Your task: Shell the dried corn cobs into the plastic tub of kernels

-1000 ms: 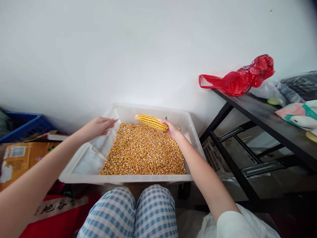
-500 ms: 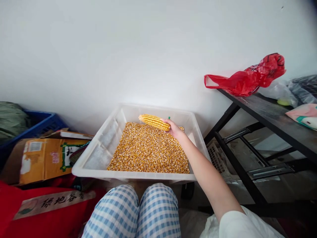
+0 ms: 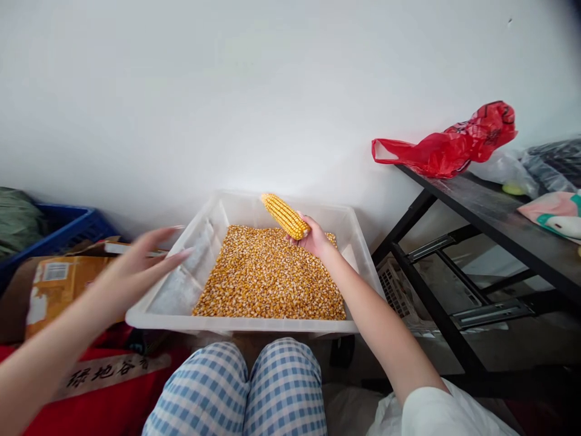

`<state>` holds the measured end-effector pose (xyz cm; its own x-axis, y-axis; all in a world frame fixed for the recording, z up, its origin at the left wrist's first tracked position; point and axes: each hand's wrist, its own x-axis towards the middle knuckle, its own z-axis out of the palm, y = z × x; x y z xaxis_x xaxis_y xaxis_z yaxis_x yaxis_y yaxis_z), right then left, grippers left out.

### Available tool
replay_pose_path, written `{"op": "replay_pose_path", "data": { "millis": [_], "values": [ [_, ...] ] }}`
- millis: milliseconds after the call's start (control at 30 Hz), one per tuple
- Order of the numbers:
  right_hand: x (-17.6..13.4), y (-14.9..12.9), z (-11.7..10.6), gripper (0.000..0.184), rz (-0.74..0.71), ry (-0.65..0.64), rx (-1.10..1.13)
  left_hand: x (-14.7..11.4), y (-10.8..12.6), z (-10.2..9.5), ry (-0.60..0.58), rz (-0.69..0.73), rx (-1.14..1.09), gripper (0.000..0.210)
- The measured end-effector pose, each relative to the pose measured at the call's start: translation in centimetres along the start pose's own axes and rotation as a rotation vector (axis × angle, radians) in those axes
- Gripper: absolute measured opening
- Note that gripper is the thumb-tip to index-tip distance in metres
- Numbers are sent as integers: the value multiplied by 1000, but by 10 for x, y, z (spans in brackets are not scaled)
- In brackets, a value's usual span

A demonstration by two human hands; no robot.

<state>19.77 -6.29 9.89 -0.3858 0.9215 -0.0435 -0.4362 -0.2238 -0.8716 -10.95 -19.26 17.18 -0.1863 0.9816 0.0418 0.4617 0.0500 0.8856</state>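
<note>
My right hand (image 3: 313, 236) grips a yellow corn cob (image 3: 284, 215) by its near end, above the far part of a white plastic tub (image 3: 181, 323). Rows of kernels cover the cob, and its pale tip points up and to the left. Below it, a bed of loose corn kernels (image 3: 272, 281) fills much of the tub floor. My left hand (image 3: 140, 266), slightly blurred, hovers near the tub's left rim with thumb and fingers apart and nothing between them.
A cardboard box (image 3: 68, 284), a blue crate (image 3: 72, 227) and a red bag (image 3: 113, 393) crowd the left side. To the right stands a black-framed table (image 3: 499, 206) with a red plastic bag (image 3: 445, 148) on it. A white wall (image 3: 272, 91) rises behind the tub.
My left hand has come in from the left toward the tub. The corn cob in my right hand has turned, its tip now raised higher.
</note>
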Motion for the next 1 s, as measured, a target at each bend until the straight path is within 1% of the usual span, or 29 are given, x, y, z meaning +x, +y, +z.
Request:
{"op": "replay_pose_path", "data": {
  "millis": [33, 67, 133, 167, 200, 233, 267, 333, 400, 467, 500, 533, 600, 667, 767, 867, 1000],
  "values": [
    [-1, 1, 5, 33, -20, -15, -6, 19, 7, 30, -74, -36, -86, 57],
    [-1, 2, 10, 34, -45, -28, -28, 38, 15, 62, -177, -86, -204, 56],
    [-2, 4, 19, 36, -91, -42, -114, 71, 31, 125, -401, -233, -494, 49],
    [-2, 5, 22, 37, -106, -34, -174, 84, 38, 151, -505, -246, -642, 43],
    [-2, 6, 24, 39, -115, -20, -241, 94, 44, 172, -527, -264, -779, 36],
    [-1, 7, 24, 41, -124, -1, -304, 102, 48, 187, -532, -299, -883, 30],
    [0, 7, 23, 42, -124, 12, -363, 106, 50, 197, -543, -327, -960, 25],
    [5, 4, 16, 41, -126, 45, -471, 112, 47, 203, -526, -359, -1057, 19],
    [9, 0, 6, 45, -171, 144, -579, 115, 39, 198, -489, -380, -1075, 20],
    [12, -7, 0, 51, -305, 325, -664, 119, 30, 190, -439, -381, -1063, 24],
    [12, -10, -1, 52, -378, 398, -672, 122, 27, 186, -421, -381, -1064, 25],
    [11, -12, -1, 52, -429, 431, -652, 125, 24, 182, -406, -382, -1073, 26],
    [6, -16, 6, 49, -468, 402, -557, 130, 21, 178, -410, -392, -1103, 28],
    [0, -18, 16, 44, -468, 321, -473, 134, 20, 175, -408, -392, -1118, 29],
    [-6, -16, 31, 37, -457, 236, -450, 136, 21, 175, -398, -359, -1123, 28],
    [-8, -14, 37, 35, -462, 237, -464, 137, 21, 175, -413, -347, -1124, 26],
    [-9, -14, 36, 32, -476, 252, -469, 138, 18, 177, -434, -357, -1118, 27]
  ]
}}
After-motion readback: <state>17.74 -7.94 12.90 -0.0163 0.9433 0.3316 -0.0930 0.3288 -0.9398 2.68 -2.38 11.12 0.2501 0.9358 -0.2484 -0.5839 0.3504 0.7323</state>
